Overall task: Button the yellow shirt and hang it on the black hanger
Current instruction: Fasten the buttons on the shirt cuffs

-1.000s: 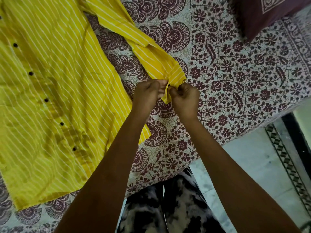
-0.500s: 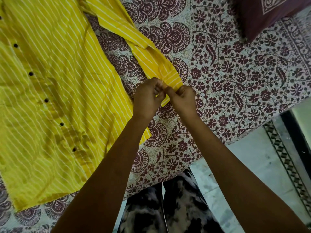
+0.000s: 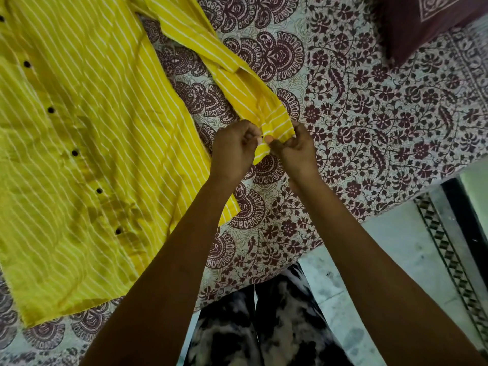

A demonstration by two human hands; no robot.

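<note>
Leftmost, yellow shirt with thin white stripes, spread flat over the printed bedsheet, front up. Long axis on a slant from upper left to lower right, hem toward the near bed edge at the lower left. Row of dark buttons down the placket along that same slant, placket lying closed. Farther right, one sleeve leaving the shirt body at the top and angling down and to the right across the sheet, cuff as its lowest end, pointing toward the person. At that cuff, left hand curled, thumb and fingertips pinching the cuff's left edge. Just beside it, right hand likewise curled, pinching the cuff's right part, thumbs of both nearly meeting over the fabric. Both forearms reaching up from the bottom of the view. Below, dark patterned trousers against the bed edge. Right of those, pale tiled floor with a patterned border strip. Upper right corner, maroon pillow on the sheet, well apart from the shirt.
</note>
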